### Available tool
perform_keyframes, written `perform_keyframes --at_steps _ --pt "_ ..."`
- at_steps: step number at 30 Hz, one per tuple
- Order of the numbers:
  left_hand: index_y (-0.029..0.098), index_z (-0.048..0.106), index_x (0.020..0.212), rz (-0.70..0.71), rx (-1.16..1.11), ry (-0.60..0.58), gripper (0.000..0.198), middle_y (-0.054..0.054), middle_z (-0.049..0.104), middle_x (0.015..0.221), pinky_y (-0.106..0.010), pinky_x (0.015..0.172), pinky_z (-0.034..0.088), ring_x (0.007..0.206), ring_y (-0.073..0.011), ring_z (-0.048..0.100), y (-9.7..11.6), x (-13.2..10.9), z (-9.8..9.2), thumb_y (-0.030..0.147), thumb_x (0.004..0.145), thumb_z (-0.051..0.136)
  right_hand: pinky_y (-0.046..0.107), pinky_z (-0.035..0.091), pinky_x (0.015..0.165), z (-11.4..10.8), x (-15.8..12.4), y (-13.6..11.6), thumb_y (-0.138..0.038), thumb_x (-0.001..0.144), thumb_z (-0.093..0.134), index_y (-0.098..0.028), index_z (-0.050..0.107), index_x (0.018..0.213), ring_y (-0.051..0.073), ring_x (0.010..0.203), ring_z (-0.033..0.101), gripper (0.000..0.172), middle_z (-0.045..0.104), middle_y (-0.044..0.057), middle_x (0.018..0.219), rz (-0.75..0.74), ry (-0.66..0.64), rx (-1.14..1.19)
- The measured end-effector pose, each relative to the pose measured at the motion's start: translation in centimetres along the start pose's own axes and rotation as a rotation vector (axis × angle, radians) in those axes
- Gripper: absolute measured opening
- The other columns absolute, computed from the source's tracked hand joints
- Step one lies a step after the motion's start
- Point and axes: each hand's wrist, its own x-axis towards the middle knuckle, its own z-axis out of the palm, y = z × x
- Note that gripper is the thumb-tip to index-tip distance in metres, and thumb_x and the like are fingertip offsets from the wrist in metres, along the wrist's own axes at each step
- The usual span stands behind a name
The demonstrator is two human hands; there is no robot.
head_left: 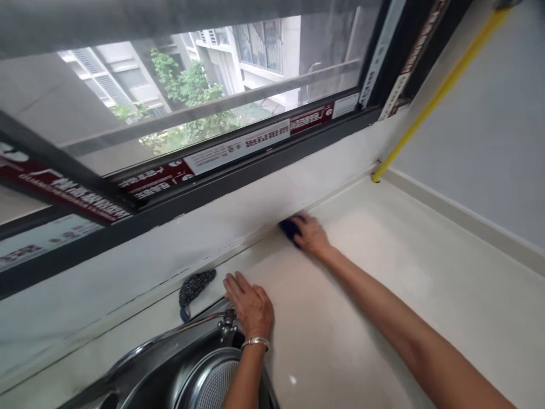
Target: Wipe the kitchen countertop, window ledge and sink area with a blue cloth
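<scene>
My right hand reaches far across the pale countertop and presses a dark blue cloth against the back edge where the counter meets the wall under the window. My left hand lies flat, palm down, on the counter beside the sink rim, fingers together, holding nothing. A bracelet sits on that wrist.
A steel sink with a round strainer bowl lies at the bottom left, with a faucet by my left hand. A dark speckled scrubber rests behind the sink. A yellow pipe rises in the right corner. A window runs above.
</scene>
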Motion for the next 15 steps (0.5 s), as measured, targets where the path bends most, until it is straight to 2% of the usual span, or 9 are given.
perform_keyframes --at_steps 2,3,5,7,10,12,15 --pt "-0.009 0.033 0.151 -0.017 0.004 -0.015 0.06 -0.028 0.021 0.162 -0.061 0.124 0.023 0.154 -0.0391 0.014 0.1 -0.1 0.0 0.023 0.101 0.025 0.038 0.047 0.094 -1.1 -0.4 1.7 -0.027 0.095 0.056 -0.014 0.048 0.146 0.03 0.118 0.05 0.053 0.053 0.017 0.14 0.186 0.041 -0.112" --pt "-0.009 0.033 0.151 -0.026 0.003 -0.02 0.061 -0.027 0.021 0.162 -0.061 0.124 0.022 0.154 -0.0383 0.013 0.2 -0.1 0.1 0.023 0.1 0.026 0.037 0.048 0.09 -1.3 -0.5 1.7 -0.029 0.097 0.056 -0.013 0.049 0.144 0.03 0.116 0.051 0.05 0.056 0.018 0.134 0.211 0.036 -0.159" --pt "-0.008 0.032 0.152 -0.04 -0.003 -0.015 0.06 -0.026 0.02 0.163 -0.059 0.125 0.021 0.154 -0.0372 0.013 0.2 -0.2 0.3 0.022 0.1 0.028 0.035 0.05 0.084 -1.3 -0.8 -0.1 -0.029 0.097 0.056 -0.014 0.055 0.136 0.03 0.115 0.052 0.042 0.06 0.017 0.127 0.128 -0.031 -0.217" --pt "-0.008 0.033 0.151 -0.048 -0.011 -0.002 0.06 -0.026 0.021 0.163 -0.058 0.126 0.022 0.155 -0.0363 0.013 0.3 -0.3 0.4 0.021 0.099 0.03 0.033 0.051 0.081 -0.6 -0.8 -3.7 -0.03 0.096 0.059 -0.016 0.06 0.128 0.029 0.113 0.055 0.035 0.061 0.016 0.127 -0.056 -0.131 -0.216" --pt "-0.006 0.04 0.147 -0.044 -0.033 0.001 0.056 -0.025 0.029 0.16 -0.058 0.126 0.021 0.154 -0.0352 0.014 0.4 -0.6 0.3 0.019 0.098 0.034 0.032 0.052 0.081 0.8 -0.1 -10.5 -0.032 0.097 0.06 -0.015 0.066 0.12 0.028 0.108 0.061 0.029 0.064 0.016 0.125 -0.306 -0.25 -0.157" --pt "-0.007 0.044 0.143 -0.048 -0.069 -0.03 0.053 -0.027 0.032 0.158 -0.06 0.125 0.022 0.154 -0.0362 0.018 0.3 -0.8 0.1 0.019 0.097 0.036 0.034 0.053 0.081 1.4 0.6 -14.9 -0.03 0.097 0.059 -0.013 0.069 0.116 0.028 0.103 0.065 0.027 0.068 0.016 0.119 -0.381 -0.307 -0.142" --pt "-0.005 0.043 0.144 -0.084 -0.136 -0.096 0.053 -0.029 0.028 0.159 -0.06 0.121 0.033 0.152 -0.0379 0.023 0.1 -1.0 -0.2 0.018 0.096 0.039 0.035 0.054 0.082 1.4 1.3 -19.9 -0.019 0.094 0.06 -0.011 0.075 0.108 0.029 0.098 0.069 0.022 0.073 0.017 0.106 -0.453 -0.399 -0.19"
